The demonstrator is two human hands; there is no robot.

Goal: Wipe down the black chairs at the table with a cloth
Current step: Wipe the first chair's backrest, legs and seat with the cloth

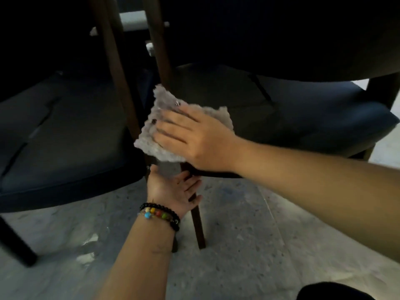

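Pressing cloth at seat's corner, right hand flat; left hand spread.

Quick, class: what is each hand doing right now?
Left hand: open, palm up under the seat edge, holding nothing.
Right hand: open, flat on the cloth.

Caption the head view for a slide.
Right hand presses a pale cloth flat on the black chair seat while the left hand waits palm-up below its edge.
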